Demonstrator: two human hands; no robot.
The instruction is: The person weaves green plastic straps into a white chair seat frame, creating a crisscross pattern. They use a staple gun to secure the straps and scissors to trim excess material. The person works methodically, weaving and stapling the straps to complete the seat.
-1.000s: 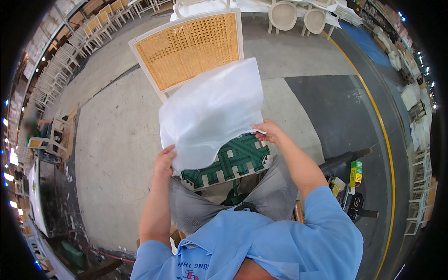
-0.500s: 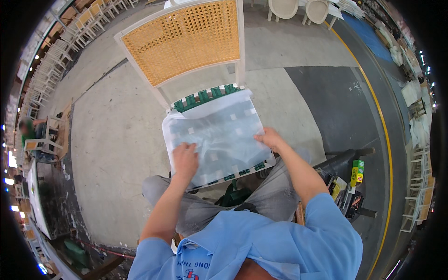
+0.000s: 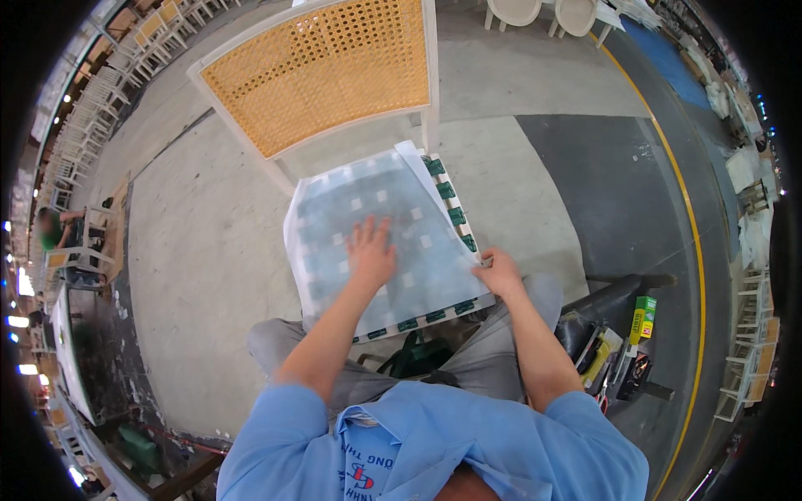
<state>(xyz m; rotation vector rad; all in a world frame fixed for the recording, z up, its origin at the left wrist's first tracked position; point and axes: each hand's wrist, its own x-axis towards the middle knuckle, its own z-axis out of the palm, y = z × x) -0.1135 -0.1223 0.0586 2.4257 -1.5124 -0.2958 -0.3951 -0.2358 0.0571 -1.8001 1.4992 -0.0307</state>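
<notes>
A thin white sheet (image 3: 334, 217) lies spread over the green-and-white woven seat (image 3: 455, 213) of a white chair whose cane back (image 3: 322, 71) stands beyond it. My left hand (image 3: 372, 250) presses flat on the middle of the sheet, fingers spread. At the seat's near right side, my right hand (image 3: 499, 271) pinches the sheet's edge. The green weave shows through the sheet and along the uncovered right and front edges.
A black stand with a tray of small tools and a green box (image 3: 642, 317) is at my right. Rows of white chairs (image 3: 109, 75) line the far left, and a seated person (image 3: 54, 230) is there. A yellow floor line (image 3: 697, 250) runs along the right.
The sheet, held up in the air a second ago, has been lowered onto the seat. My left hand moved from its edge to the middle, flat on top.
</notes>
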